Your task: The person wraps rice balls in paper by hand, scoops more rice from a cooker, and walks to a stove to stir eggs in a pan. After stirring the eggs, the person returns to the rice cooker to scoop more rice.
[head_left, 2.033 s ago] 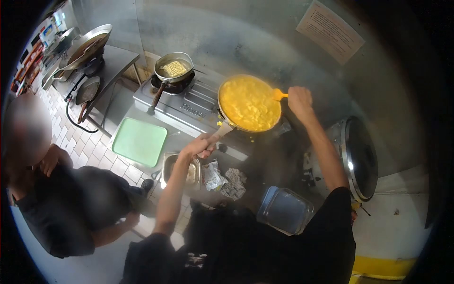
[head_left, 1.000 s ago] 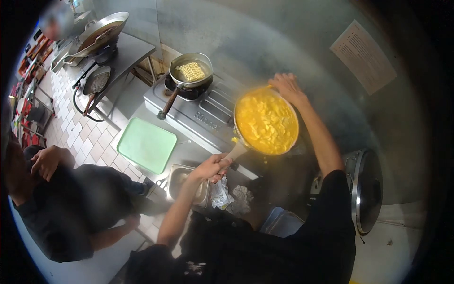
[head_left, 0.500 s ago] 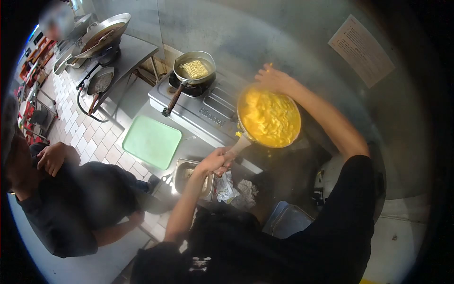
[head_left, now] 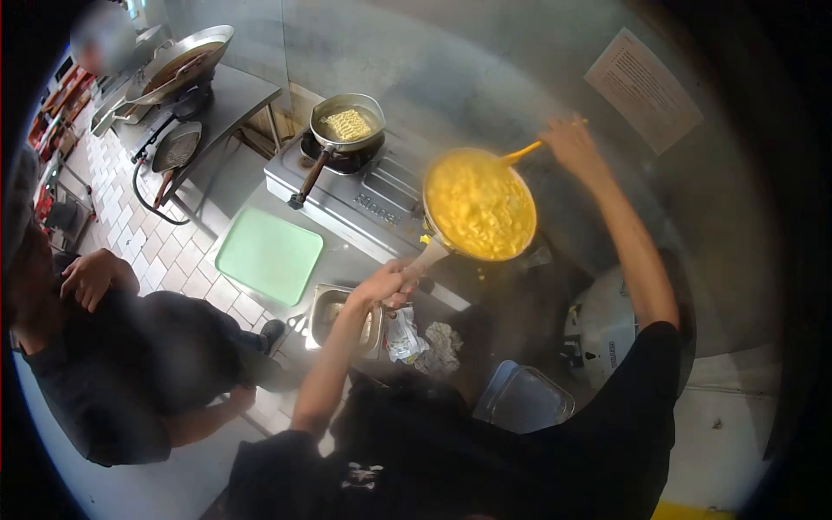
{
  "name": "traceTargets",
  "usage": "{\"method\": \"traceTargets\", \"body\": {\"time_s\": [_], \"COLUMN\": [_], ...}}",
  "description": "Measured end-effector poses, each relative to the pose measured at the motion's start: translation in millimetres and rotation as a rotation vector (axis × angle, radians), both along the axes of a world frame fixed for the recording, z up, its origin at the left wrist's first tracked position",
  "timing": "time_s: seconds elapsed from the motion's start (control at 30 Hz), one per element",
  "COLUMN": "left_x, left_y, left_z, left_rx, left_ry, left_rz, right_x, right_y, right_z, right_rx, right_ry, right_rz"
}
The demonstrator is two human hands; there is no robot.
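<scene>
My left hand (head_left: 386,284) is closed around the pale handle (head_left: 432,252) of a round pan, which it holds tilted beside the stove. Steaming yellow food (head_left: 481,208), lumpy and saucy, fills the pan almost to its rim. At the far right, my right hand (head_left: 574,149) grips a yellow-handled utensil (head_left: 523,154); its working end is hidden in or behind the food at the pan's edge. Some yellow bits cling to the pan near where the handle joins.
A saucepan (head_left: 347,102) with a noodle block (head_left: 347,126) sits on the stove (head_left: 381,208). Nearby are a green tray (head_left: 269,256), a metal container (head_left: 322,334), crumpled foil (head_left: 440,348) and a clear-lidded box (head_left: 529,400). Another person (head_left: 165,364) stands at left.
My right hand has moved right and away from the pan's far rim, so the utensil's yellow handle now shows. The left hand still holds the pan in nearly the same place.
</scene>
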State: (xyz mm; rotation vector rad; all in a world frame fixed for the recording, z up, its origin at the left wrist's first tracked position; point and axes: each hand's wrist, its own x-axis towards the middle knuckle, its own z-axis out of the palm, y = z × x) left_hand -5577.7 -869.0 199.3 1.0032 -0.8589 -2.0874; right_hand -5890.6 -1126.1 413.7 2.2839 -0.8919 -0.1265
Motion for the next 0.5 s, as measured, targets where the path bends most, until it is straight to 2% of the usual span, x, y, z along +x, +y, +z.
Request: {"method": "traceTargets", "body": {"time_s": [0.07,0.13,0.27,0.37,0.5], "left_x": [0.7,2.2,-0.2,-0.3,-0.3], "left_y": [0.3,-1.5,2.7,3.0,3.3], "left_z": [2.7,1.5,3.7,3.6,1.5], "left_rx": [0.012,0.023,-0.01,-0.013,-0.018], "left_ry": [0.0,0.002,0.019,-0.01,-0.024], "left_rz": [-0.004,0.004,0.016,-0.001,0.005], "right_x": [-4.6,7.9,40.5,66.4,87.2], "right_y": [-17.8,-35.0,-44.3,-52.0,-53.2], "right_z": [-26.4,-44.5,-77.3,-101.7,-104.9], "right_rx": [-0.097,0.037,0.122,0.221,0.306], "right_ry": [-0.043,-0.019,-0.044,-0.01,0.014], "right_rz": [-0.007,-0.292,-0.299,-0.2,-0.111]}}
